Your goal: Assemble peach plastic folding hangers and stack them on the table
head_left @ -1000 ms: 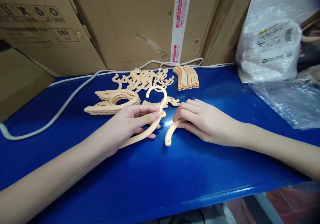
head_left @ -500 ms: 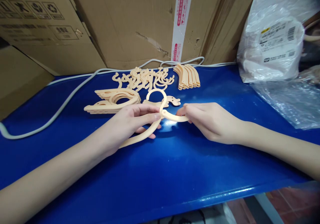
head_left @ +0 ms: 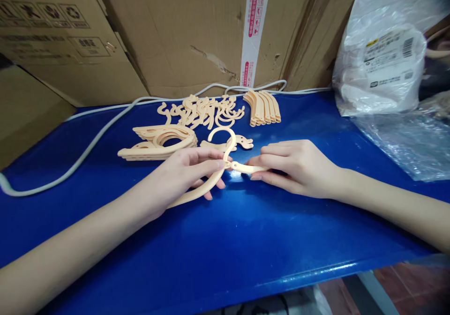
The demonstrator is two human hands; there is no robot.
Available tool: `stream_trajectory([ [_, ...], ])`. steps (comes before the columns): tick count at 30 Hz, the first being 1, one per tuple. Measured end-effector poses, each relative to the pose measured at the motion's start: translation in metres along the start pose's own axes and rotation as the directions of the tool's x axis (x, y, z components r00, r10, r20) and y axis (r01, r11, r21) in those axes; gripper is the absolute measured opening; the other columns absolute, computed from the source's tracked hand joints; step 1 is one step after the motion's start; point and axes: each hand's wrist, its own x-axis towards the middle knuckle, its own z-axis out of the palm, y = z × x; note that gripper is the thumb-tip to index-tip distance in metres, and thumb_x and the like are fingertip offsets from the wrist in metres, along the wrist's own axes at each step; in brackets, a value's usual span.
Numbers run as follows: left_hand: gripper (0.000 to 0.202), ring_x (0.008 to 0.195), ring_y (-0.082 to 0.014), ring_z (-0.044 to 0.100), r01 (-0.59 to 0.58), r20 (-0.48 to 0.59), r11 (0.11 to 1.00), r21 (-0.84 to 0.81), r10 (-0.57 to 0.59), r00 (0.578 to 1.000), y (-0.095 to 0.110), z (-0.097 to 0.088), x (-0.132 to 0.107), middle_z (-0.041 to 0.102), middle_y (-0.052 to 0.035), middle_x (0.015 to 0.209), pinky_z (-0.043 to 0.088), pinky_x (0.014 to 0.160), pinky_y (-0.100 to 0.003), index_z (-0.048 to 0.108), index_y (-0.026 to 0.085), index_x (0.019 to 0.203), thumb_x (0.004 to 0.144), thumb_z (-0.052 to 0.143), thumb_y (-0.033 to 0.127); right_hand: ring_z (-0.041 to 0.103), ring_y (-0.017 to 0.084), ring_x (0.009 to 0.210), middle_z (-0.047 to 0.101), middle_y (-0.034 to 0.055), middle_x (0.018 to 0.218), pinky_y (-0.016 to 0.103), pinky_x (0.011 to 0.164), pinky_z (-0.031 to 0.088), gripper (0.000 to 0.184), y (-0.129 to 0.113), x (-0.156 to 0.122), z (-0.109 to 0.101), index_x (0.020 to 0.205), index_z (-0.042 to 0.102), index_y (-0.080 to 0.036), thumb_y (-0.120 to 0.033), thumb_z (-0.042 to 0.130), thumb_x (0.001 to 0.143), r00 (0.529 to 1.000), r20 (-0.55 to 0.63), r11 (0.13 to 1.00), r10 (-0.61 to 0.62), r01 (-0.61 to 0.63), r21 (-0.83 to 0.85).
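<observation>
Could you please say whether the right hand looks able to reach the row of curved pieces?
Probably yes, though the right hand holds a pale piece; only blue tabletop lies between that hand and the row.

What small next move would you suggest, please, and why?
Perhaps the right hand could align its curved beige plastic-looking strip with the base of the beige plastic-looking hook in the left hand; the strip's holed end sits beside it, apparently unseated.
</observation>
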Motion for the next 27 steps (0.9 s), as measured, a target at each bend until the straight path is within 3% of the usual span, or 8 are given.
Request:
stream_trajectory([
  [14,0.020,0.041,-0.0052,0.056,0.059,0.001,0.998,-0.031,-0.059,0.998,0.0017,0.0009,-0.0004,0.069,0.0006,0.059,0.044,0.039,-0.008,0.069,0.014,0.097,0.085,0.069,0.030,0.061,0.015,0.070,0.066,0.0028,0.080,0.026,0.063,0.042,0.027,-0.0009,-0.0002,0.0064,0.101,0.070,-0.015,-0.031,0.048,0.101,0.998,-0.024,0.985,-0.049,0.045,-0.169],
  [27,0.015,0.042,-0.0054,0.058,0.059,0.046,0.996,-0.071,-0.056,0.997,0.0020,0.0003,0.0004,0.068,0.0025,0.058,0.046,0.038,-0.008,0.075,0.017,0.095,0.086,0.070,0.027,0.066,0.014,0.071,0.068,0.0013,0.081,0.027,0.061,0.042,0.028,-0.0053,-0.0013,0.0078,0.099,0.070,-0.016,-0.031,0.046,0.102,0.999,-0.034,0.958,-0.034,0.023,-0.284],
])
